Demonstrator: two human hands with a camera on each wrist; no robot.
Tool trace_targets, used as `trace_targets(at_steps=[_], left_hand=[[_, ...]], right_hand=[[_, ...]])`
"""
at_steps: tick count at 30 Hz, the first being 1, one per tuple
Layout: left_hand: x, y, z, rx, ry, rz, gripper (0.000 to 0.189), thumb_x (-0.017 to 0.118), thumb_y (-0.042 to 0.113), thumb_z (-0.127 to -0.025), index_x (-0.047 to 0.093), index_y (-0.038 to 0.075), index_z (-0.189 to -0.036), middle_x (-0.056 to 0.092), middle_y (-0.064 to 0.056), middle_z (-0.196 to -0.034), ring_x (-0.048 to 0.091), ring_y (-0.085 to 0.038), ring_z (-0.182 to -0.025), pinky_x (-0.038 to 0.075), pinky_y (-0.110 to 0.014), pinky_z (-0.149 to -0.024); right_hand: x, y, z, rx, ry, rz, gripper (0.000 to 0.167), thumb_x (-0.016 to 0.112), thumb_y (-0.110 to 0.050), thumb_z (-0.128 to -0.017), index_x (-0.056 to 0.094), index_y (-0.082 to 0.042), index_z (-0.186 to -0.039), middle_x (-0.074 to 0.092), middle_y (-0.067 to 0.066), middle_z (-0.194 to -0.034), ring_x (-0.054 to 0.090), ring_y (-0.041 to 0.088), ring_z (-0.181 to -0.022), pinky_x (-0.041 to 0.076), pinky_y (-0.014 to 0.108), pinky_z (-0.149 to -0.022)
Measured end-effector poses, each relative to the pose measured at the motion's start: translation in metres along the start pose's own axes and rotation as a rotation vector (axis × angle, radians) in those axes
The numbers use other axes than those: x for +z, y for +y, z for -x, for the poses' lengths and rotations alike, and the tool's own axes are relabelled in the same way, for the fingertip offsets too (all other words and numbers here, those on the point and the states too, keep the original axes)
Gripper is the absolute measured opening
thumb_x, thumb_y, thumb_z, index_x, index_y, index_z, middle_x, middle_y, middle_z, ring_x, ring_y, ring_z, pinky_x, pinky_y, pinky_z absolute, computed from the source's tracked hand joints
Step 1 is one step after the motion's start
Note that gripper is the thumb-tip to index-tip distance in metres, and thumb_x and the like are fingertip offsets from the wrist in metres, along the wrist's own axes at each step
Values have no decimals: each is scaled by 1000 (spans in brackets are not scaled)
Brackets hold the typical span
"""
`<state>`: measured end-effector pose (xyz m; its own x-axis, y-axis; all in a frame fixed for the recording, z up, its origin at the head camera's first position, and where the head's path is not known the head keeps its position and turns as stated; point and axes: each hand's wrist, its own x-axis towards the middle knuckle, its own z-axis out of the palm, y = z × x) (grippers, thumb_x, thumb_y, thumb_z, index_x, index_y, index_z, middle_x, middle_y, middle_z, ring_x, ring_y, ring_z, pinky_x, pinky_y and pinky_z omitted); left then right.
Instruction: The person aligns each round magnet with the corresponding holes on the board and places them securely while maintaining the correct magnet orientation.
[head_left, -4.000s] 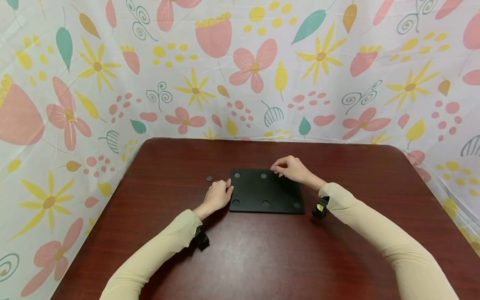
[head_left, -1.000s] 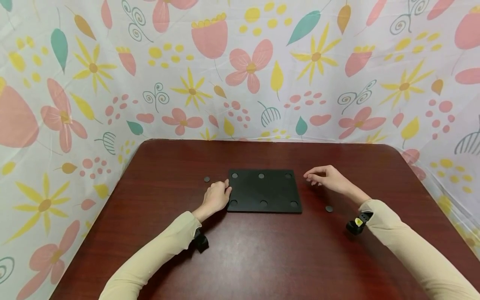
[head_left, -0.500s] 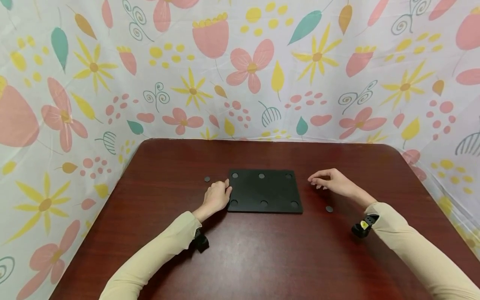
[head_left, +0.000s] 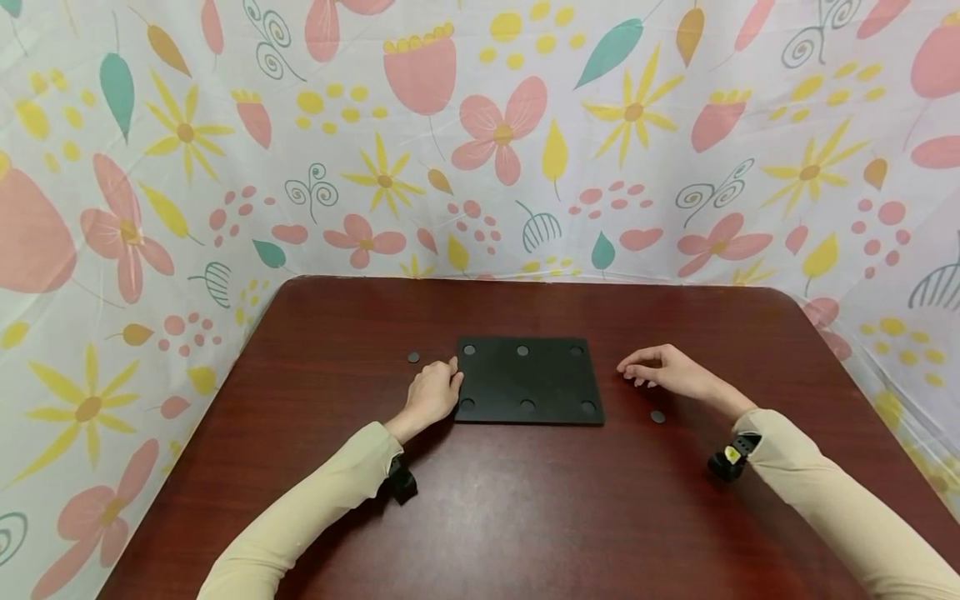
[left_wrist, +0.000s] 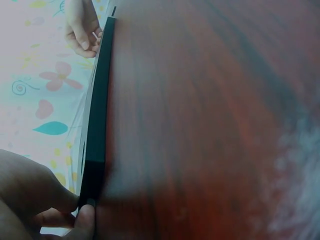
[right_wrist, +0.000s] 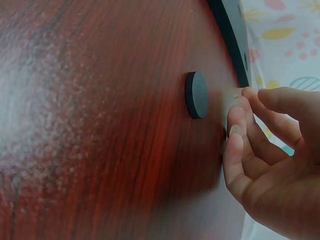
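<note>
A flat black board point(head_left: 528, 383) lies on the table, with round spots in two rows along its far and near edges. My left hand point(head_left: 433, 393) grips the board's left edge; in the left wrist view its thumb point(left_wrist: 84, 223) presses the near corner of the board. To the right of the board, my right hand point(head_left: 667, 371) hovers with loosely bent fingers, and nothing shows between them. A small dark round disc point(head_left: 657, 417) lies on the table just nearer than that hand; the right wrist view shows the disc point(right_wrist: 197, 95) beside the fingertips, apart from them.
Another small dark disc point(head_left: 413, 357) lies left of the board, just beyond my left hand. The brown table point(head_left: 517, 517) has a glossy top. A flower-printed cloth point(head_left: 480, 150) hangs behind it and at both sides.
From the board's far right corner, my right hand has moved right and off the board, then slightly nearer. The disc by it has come into view. My left hand stays at the board's edge.
</note>
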<state>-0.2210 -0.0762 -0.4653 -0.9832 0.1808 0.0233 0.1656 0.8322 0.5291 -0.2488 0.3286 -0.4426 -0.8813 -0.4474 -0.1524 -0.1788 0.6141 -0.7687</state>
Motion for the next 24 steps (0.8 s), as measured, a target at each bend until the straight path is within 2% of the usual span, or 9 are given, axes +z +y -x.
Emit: trace_targets(at_steps=[3,4,7,10,20,24], left_hand=[[0,0,0,3,0,-1,32,54,19,-100,65,5,-125,65,-16,-84,33,-11,-38,22,-20,-36],[0,-1,0,4,-2,-5,32,53,20,-100,65,4,-126,66,-17,-88,33,-10,-38,22,-20,-36],[0,-1,0,11,1,-5,35,53,19,-100,61,5,-131,69,-18,-111,33,-10,-38,22,-20,-36],[0,-1,1,16,-2,-3,38,53,19,-100,57,5,-135,62,-18,-130,32,-10,-38,22,-20,-36],[0,-1,1,17,-9,-16,39,52,20,-101,54,5,-137,60,-18,-132,29,-9,-38,20,-19,-35],[1,-1,1,18,-12,-17,40,51,20,-101,53,5,-138,60,-19,-131,28,-9,-37,20,-19,-35]], right_hand=[[1,1,0,-3,-3,-3,25,55,-9,-98,67,4,-116,70,19,-102,64,15,-78,53,27,-67],[1,1,0,-3,-3,-4,25,55,-9,-98,67,4,-115,70,19,-101,63,15,-78,53,27,-67],[1,2,1,-3,-7,-2,25,55,-9,-98,67,4,-115,70,19,-101,63,15,-77,53,27,-67],[0,2,4,1,-11,-6,25,56,-10,-98,66,4,-116,70,19,-100,64,15,-78,54,27,-67],[-4,3,17,15,-4,-9,27,57,-11,-97,66,5,-117,70,19,-101,63,16,-77,55,27,-68],[-4,6,22,30,4,3,28,61,-13,-96,67,3,-116,71,15,-95,63,14,-75,54,26,-67]])
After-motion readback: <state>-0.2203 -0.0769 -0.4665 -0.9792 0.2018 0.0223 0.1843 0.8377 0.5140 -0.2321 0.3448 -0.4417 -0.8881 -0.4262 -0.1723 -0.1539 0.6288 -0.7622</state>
